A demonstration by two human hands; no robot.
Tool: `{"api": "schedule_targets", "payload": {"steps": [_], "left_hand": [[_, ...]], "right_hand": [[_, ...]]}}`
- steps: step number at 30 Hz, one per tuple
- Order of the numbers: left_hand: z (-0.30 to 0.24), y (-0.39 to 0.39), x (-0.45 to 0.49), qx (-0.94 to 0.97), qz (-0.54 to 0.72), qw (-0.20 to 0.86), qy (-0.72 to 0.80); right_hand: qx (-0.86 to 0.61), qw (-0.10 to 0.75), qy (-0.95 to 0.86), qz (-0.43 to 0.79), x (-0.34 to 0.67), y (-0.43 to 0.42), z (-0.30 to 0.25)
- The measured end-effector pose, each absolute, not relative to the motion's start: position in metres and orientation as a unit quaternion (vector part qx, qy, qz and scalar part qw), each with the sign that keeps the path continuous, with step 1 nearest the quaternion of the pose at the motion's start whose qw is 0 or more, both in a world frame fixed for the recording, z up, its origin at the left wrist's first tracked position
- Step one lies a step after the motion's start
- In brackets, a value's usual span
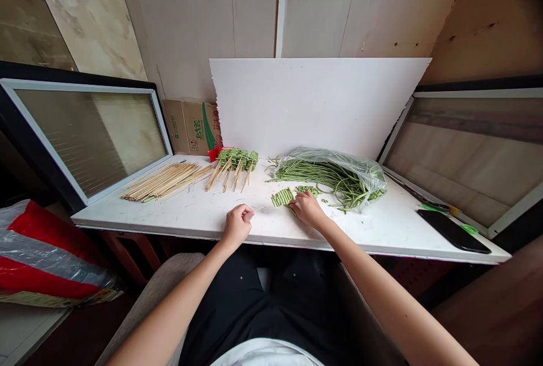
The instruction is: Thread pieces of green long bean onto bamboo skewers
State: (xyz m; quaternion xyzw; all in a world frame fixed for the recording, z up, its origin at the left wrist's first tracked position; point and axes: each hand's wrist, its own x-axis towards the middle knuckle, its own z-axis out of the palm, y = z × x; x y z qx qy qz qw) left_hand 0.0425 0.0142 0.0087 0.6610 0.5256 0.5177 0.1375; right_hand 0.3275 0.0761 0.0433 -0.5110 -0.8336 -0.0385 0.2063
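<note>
My left hand (238, 222) is closed on a thin wooden skewer (259, 207), which points right over the table. My right hand (307, 209) has its fingers closed at the right end of a long bean (281, 197) folded back and forth into a flat zigzag. A gap separates the skewer's tip from the bean. Just behind my right hand lies another small green bunch of beans (313, 190), partly hidden. A clear plastic bag (339, 156) of long green beans (322, 170) lies behind it.
On the white table (203, 213), bare skewers (163, 181) are heaped at left. Skewered beans (237, 158) are stacked behind, near a cardboard box (186, 125). A black phone (453, 231) and green-handled scissors (469, 229) lie at right. A white board (318, 106) stands at the back.
</note>
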Motion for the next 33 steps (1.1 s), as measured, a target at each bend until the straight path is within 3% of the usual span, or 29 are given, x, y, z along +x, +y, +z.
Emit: {"api": "schedule_targets", "payload": {"steps": [11,15,18,23,27,33], "left_hand": [[0.009,0.014,0.043,0.662,0.517,0.137,0.525],[0.009,0.014,0.043,0.662,0.519,0.135,0.524],[0.009,0.014,0.043,0.661,0.519,0.134,0.526],[0.009,0.013,0.043,0.667,0.514,0.135,0.522],[0.011,0.012,0.042,0.671,0.511,0.136,0.520],[0.008,0.013,0.041,0.675,0.508,0.139,0.517]], "right_hand": [[-0.496,0.216,-0.841,-0.023,0.335,0.077,0.046],[-0.512,0.279,-0.813,0.004,0.336,0.075,0.045],[-0.525,0.392,-0.748,0.108,0.340,0.071,0.041],[-0.450,0.533,-0.596,0.396,0.352,0.060,0.034],[-0.395,0.553,-0.528,0.510,0.354,0.051,0.039],[-0.377,0.555,-0.499,0.548,0.348,0.045,0.046]]}}
